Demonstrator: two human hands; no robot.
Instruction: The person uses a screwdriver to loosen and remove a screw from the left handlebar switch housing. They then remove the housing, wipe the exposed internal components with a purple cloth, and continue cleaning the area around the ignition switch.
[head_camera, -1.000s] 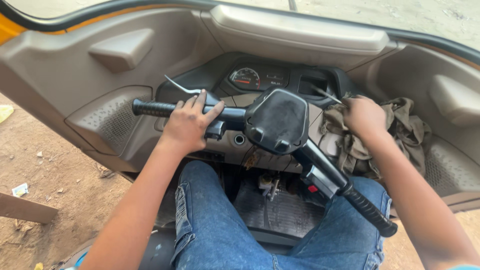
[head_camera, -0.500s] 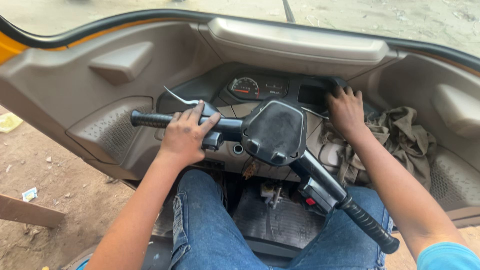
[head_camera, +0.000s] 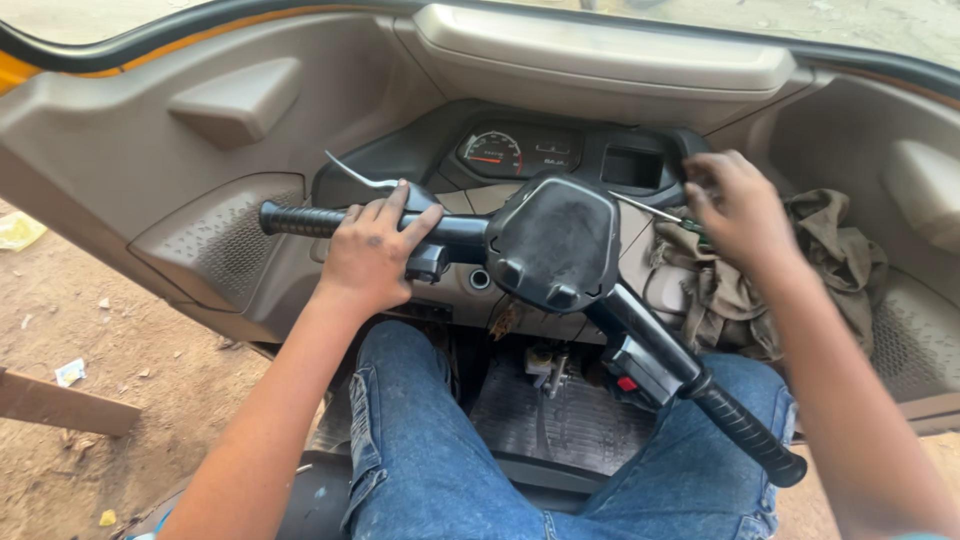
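Between the two hands sits the black centre cover (head_camera: 556, 240) of a three-wheeler's handlebar (head_camera: 460, 232), blocking the view of the column beneath it. Beyond that cover, farther from the person than either hand, a round speedometer (head_camera: 493, 153) with a red needle is set in the dark instrument panel (head_camera: 600, 160). A grey plastic dashboard (head_camera: 200, 160) spreads behind and to the outside of the left hand. Just past the left hand's fingers a thin metal lever (head_camera: 362, 179) curves up and outward. Below the left hand, a small round keyhole (head_camera: 480, 279) shows on the panel, and lower still lie a ribbed floor mat (head_camera: 560, 420) and pedals, with the person's blue jeans (head_camera: 430, 450) nearest the camera. Under and to the outside of the right hand a crumpled olive-brown rag (head_camera: 820, 260) rests on the dashboard shelf.

The left hand (head_camera: 368, 255) is closed around the bar, just inside the ribbed left grip (head_camera: 300, 221), thumb beneath and fingers over the top. The right hand (head_camera: 738, 215) is well apart from the bar, raised above the rag; its fingers are curled narrowly around the green handle of a screwdriver (head_camera: 665, 214), whose slim metal shaft points from the hand toward the centre cover, the tip near its upper right edge. The right grip (head_camera: 745, 435) hangs free, low and near the person's right knee, well below the right hand.
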